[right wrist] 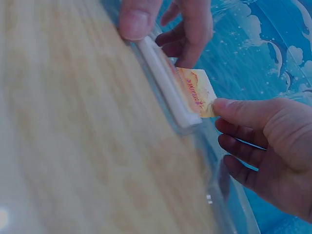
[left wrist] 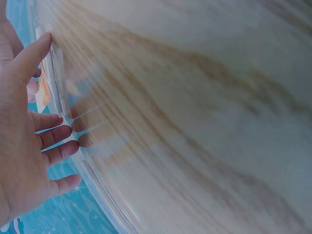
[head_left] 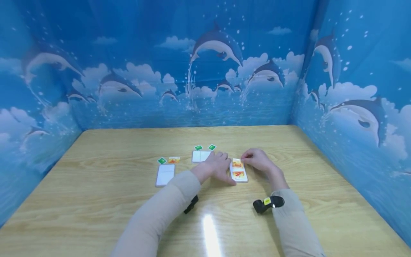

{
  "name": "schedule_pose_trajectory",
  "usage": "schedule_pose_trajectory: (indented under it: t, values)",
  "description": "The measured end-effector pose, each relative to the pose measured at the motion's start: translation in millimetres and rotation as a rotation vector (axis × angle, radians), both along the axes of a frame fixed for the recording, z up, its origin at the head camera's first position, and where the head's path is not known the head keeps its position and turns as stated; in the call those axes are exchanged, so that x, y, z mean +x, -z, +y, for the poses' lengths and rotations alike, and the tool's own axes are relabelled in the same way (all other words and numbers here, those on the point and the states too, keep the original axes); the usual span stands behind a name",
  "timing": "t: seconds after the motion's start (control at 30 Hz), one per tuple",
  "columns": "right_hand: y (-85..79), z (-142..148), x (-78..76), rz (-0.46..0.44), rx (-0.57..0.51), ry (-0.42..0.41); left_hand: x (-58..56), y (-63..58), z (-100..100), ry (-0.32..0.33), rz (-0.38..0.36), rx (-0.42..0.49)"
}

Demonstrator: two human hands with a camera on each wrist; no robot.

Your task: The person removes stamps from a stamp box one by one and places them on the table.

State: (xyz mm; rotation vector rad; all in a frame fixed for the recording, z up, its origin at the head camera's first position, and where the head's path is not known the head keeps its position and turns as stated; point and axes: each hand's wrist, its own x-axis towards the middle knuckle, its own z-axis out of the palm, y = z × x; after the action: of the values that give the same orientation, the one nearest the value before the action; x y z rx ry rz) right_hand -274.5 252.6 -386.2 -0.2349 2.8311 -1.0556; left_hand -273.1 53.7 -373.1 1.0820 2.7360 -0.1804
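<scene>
A white rectangular tile (head_left: 243, 178) lies on the table at the right, with an orange picture (head_left: 238, 174) on its near half. On its far half is a small orange-printed card (head_left: 237, 163), which my right hand (head_left: 259, 160) pinches at its right edge between thumb and finger. In the right wrist view this card (right wrist: 195, 91) stands tilted up from the tile (right wrist: 168, 83). My left hand (head_left: 219, 167) rests at the tile's left side, fingers extended and spread, thumb (right wrist: 135, 22) against its near edge. The left hand partly covers a second white tile (head_left: 199, 157).
Two small green cards (head_left: 198, 147) lie beyond the middle tile. At the left, a third white tile (head_left: 165, 175) has a green card (head_left: 162, 161) and an orange card (head_left: 174, 160) behind it. A blue dolphin-print curtain (head_left: 144, 103) borders the wooden table (head_left: 106, 160).
</scene>
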Motion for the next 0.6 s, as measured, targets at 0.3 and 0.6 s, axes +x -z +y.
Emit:
schedule_pose_trajectory:
  t: [0.3,0.6]
  values:
    - [-15.2,8.5,-9.6,-0.009,-0.030,0.043,0.0,-1.0,-0.6,0.003,-0.001,-0.015]
    - [-15.6,3.8,-29.9,-0.029,-0.009,-0.004,1.0,-0.1,-1.0,0.013,0.009,-0.007]
